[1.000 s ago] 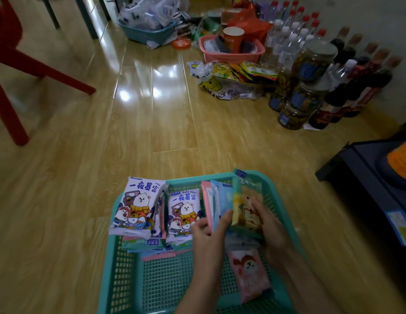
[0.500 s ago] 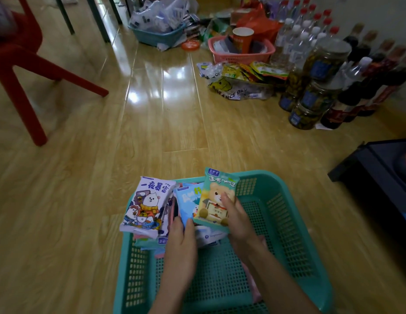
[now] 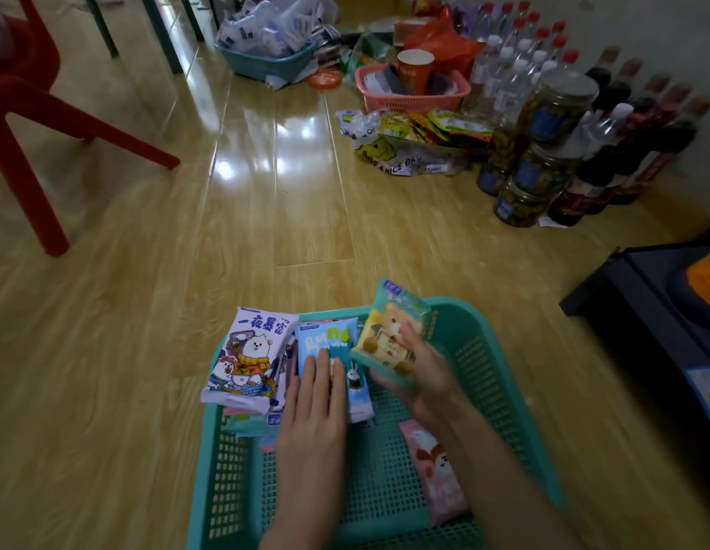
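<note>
Lower middle of the frame: the right hand (image 3: 421, 377) grips a green-and-yellow plastic packet with a cartoon bear (image 3: 385, 331), tilted over the far end of the teal plastic mesh basket (image 3: 496, 375) on the wooden floor (image 3: 266, 212). The left hand (image 3: 315, 414) lies flat, fingers straight, on a blue plastic packet (image 3: 325, 337) beside a purple cartoon packet (image 3: 250, 351).

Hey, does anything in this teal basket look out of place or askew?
A pink packet lies flat and slanted at the near right of the teal basket, apart from the packets leaning together at its far left. The right hand grips a green bear packet, tilted, not yet in that row.
</note>
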A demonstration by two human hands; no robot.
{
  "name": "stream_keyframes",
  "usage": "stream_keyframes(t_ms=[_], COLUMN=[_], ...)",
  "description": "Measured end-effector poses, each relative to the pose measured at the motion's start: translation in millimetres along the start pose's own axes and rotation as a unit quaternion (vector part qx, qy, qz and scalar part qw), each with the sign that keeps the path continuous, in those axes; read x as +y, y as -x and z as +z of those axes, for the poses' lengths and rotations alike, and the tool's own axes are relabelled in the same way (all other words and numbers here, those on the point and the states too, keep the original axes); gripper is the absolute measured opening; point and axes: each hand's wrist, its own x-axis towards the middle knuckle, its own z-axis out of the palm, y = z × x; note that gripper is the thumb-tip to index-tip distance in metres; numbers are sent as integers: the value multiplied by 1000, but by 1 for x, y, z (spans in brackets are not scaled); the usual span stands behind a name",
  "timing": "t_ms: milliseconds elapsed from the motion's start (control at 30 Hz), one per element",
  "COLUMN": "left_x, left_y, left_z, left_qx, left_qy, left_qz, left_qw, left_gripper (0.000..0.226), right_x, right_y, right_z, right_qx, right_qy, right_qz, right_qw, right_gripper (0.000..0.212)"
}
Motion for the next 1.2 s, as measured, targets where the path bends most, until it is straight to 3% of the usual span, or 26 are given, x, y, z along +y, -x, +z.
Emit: stream_keyframes(t_ms=[67, 167, 333, 400, 533, 600, 700, 833, 900, 967, 1067, 1133, 1200], left_x=[-4, -9, -12, -15, -19, -22, -34, -62, -73, -80, -89, -94, -95], left_y=[-6, -14, -14, -11, -3, 0, -2, -16, -25, -35, -48, -54, -58], left_z=[-1, 0, -4, -6, -7, -11, -26, -40, -42, -42, -37, -33, -33], left_qx=[-14, -41, -68, -55, -1, 33, 109, 136, 84, 4, -63, -68, -77], left_qy=[-3, -5, -12, -9, 44, 100, 143, 134, 104, 83, 108, 151, 192], left_qz=[9, 14, 34, 46, 86, 83, 15, -122, -189, -244, -276, -285, -291], left_qw=[1000, 999, 997, 997, 995, 991, 984, 974, 973, 966, 953, 944, 934], left_gripper=[60, 63, 62, 61, 59, 49, 33, 38, 48, 66, 68, 52, 45], right_x=[-16, -22, 12, 25, 29, 28, 27, 12, 7, 8, 19, 25, 26], right_y=[-2, -8, -22, -27, -40, -43, -32, 4, 19, 27, 28, 25, 23], right_z=[-21, -60, -85, -86, -82, -76, -61, -16, 12, 38, 56, 58, 58], right_qx=[60, 154, 152, 152, 174, 195, 243, 236, 184, 126, 100, 98, 102], right_qy=[64, 228, 420, 446, 420, 452, 517, 399, 382, 463, 595, 615, 605], right_qz=[-42, -75, -16, -30, -33, -22, -76, -297, -323, -253, -168, -160, -155], right_qw=[995, 959, 895, 882, 890, 870, 817, 835, 846, 840, 779, 766, 774], right_gripper=[21, 22, 38, 36, 33, 33, 34, 21, 11, 34, 82, 88, 87])
